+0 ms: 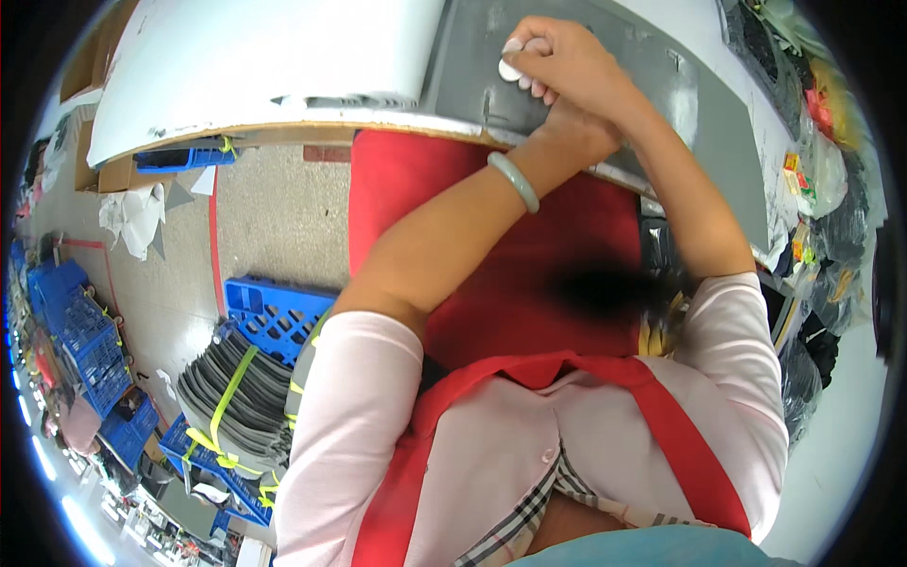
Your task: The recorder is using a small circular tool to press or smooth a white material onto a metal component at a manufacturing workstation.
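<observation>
My right hand (570, 68) is closed around a small white round disc (510, 69), whose edge shows past the thumb and fingers. Below it lies a large dark grey panel (652, 71) with short slit-like marks and a paler shiny patch. My left hand (581, 134) crosses under the right wrist, and its fingers are mostly hidden there, so I cannot see what they do. A pale green bangle (514, 181) circles my left wrist.
A white sheet-like surface (274, 57) covers the table's left part. To my left, a blue crate (283, 307) stands by a bundle of dark grey sheets (236, 397) tied with yellow-green strips. Farther left are more blue crates (80, 321). Plastic-wrapped items (836, 222) line the right.
</observation>
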